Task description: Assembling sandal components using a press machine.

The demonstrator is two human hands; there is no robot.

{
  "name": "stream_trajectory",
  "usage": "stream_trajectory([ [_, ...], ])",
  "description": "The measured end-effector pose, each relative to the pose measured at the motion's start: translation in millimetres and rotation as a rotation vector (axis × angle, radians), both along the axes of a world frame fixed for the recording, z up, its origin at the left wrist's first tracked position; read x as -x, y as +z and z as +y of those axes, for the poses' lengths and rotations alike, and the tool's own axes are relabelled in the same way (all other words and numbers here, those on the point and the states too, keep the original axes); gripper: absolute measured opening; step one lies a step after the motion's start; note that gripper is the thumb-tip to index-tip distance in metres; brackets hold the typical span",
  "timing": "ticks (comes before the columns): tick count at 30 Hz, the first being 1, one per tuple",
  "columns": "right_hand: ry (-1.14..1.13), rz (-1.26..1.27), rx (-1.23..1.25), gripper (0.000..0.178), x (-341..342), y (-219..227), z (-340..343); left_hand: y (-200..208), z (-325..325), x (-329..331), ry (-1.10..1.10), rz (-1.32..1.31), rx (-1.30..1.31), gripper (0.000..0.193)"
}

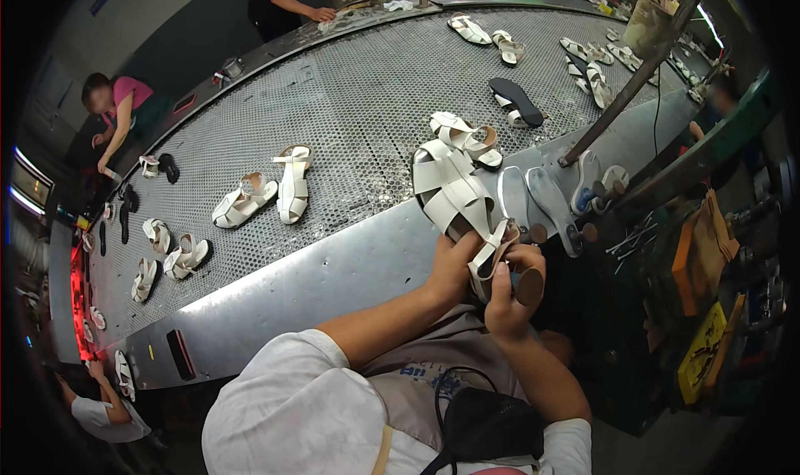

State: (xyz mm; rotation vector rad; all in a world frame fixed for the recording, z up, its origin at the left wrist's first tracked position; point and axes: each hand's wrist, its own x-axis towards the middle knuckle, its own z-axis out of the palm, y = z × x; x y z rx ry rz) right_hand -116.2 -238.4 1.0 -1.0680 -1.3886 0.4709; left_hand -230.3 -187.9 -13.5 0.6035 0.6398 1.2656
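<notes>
In front of me I hold a white strappy sandal (457, 193), toe pointing away, over the table's metal edge. A shoe last with a round brown end (527, 287) sits at its heel. My left hand (452, 267) is closed on the sandal's side near the heel. Around the heel and last my right hand (512, 304) is wrapped, its thumb by the ankle strap. Just beyond the sandal's toe lies another white sandal (467, 135) on the mesh. Its contact with the held one is hard to make out.
Pale shoe lasts (552, 202) stand at the edge to my right. White sandals (293, 185) are scattered over the perforated mesh conveyor (350, 100). A slanted metal post (637, 71) rises at right. A dark phone-like slab (180, 354) rests on the metal edge. Other people work around it.
</notes>
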Motion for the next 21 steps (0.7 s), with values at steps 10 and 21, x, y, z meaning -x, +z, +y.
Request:
stream_trajectory([
  [10,0.215,-0.188,0.395,0.074,-38,3,-29,-9,-19,11,-0.041,-0.096,-0.171,0.071],
  [21,0.098,-0.499,0.532,0.060,-130,46,-45,54,46,-22,0.196,0.111,-0.048,0.049],
])
